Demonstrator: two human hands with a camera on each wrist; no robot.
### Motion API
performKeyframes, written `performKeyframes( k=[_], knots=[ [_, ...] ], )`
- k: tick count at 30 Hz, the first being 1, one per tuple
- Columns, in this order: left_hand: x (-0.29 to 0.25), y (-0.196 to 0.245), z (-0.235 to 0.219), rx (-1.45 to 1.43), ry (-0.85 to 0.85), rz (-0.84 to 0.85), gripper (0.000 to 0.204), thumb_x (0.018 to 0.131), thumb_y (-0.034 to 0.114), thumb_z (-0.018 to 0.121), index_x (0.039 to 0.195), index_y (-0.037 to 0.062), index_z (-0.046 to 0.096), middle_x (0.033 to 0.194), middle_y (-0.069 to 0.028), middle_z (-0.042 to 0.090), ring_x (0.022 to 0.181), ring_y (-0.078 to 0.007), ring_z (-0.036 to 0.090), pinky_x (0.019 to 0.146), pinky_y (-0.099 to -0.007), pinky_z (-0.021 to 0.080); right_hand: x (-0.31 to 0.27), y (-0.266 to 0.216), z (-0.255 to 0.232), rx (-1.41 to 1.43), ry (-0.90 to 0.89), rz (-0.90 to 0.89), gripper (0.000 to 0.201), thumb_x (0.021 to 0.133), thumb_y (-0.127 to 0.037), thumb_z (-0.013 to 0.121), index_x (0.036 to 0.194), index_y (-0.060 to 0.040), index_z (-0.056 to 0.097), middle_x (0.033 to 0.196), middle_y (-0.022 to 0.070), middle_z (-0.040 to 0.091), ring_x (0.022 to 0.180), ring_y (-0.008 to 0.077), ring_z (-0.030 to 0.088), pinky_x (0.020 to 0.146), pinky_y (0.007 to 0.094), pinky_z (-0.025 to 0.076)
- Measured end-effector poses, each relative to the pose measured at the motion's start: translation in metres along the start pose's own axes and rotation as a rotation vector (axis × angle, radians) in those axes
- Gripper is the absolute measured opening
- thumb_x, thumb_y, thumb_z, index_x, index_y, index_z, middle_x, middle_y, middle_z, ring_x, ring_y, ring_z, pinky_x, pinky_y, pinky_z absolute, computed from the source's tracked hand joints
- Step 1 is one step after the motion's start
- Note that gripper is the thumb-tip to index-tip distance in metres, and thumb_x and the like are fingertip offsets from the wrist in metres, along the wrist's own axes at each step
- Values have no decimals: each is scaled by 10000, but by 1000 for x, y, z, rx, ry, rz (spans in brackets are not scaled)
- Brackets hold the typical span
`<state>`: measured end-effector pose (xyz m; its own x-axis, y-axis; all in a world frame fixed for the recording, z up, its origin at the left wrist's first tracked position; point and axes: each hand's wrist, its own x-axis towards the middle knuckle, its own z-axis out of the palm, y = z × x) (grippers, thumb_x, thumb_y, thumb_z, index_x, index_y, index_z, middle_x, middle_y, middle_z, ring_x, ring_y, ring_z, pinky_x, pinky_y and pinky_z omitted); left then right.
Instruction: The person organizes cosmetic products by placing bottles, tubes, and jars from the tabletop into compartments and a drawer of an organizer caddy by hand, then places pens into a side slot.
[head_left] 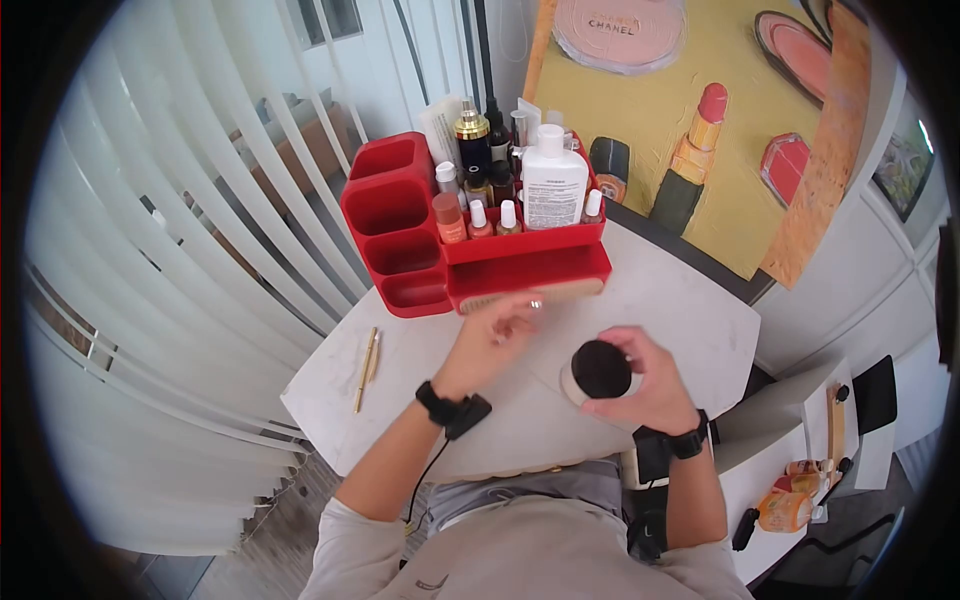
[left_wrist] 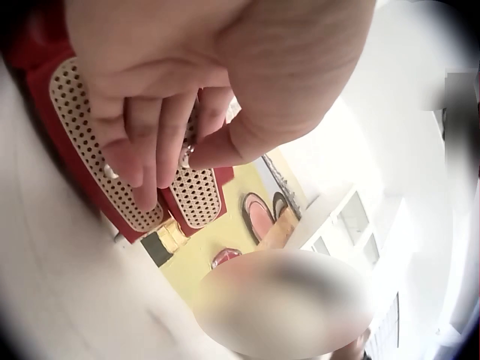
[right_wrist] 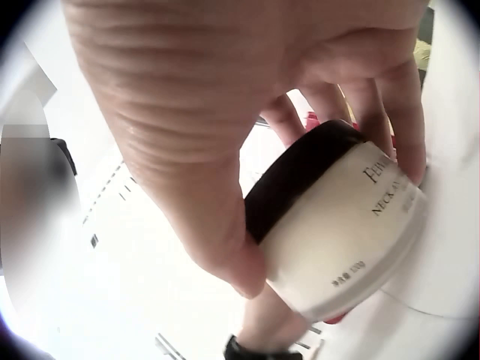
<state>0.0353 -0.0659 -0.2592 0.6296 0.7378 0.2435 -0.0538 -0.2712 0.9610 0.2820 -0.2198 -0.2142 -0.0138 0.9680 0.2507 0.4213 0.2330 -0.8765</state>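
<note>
My right hand (head_left: pixel 650 385) grips a cream-coloured jar with a black lid (head_left: pixel 601 369) over the white table, thumb on one side and fingers on the other. In the right wrist view the jar (right_wrist: pixel 337 232) shows printed lettering, and the thumb presses its side. My left hand (head_left: pixel 490 340) is at the front of the red organizer (head_left: pixel 525 268), by its lower drawer, fingers bent loosely with nothing visible in them. The left wrist view shows the left hand (left_wrist: pixel 217 82) over the organizer's perforated beige drawer fronts (left_wrist: pixel 196 199); whether the fingertips touch them I cannot tell.
Bottles, including a large white one (head_left: pixel 554 185), stand in the organizer's top; red compartments (head_left: pixel 392 207) are at its left. Two gold slim items (head_left: pixel 367 370) lie on the table's (head_left: pixel 480 430) left. Behind stands a painting of cosmetics (head_left: pixel 640 120); blinds hang at left.
</note>
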Motion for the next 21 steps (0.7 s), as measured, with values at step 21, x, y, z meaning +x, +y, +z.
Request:
performKeyframes(
  k=[21],
  knots=[
    [-48, 22, 33, 181, 114, 53, 610, 871, -121, 563, 1444, 79, 631, 1366, -68, 699, 1184, -173, 667, 973, -324, 535, 111, 17, -22, 365, 253, -170, 231, 999, -219, 742, 1122, -31, 687, 1212, 103, 720, 1095, 188, 667, 906, 364, 556]
  ],
)
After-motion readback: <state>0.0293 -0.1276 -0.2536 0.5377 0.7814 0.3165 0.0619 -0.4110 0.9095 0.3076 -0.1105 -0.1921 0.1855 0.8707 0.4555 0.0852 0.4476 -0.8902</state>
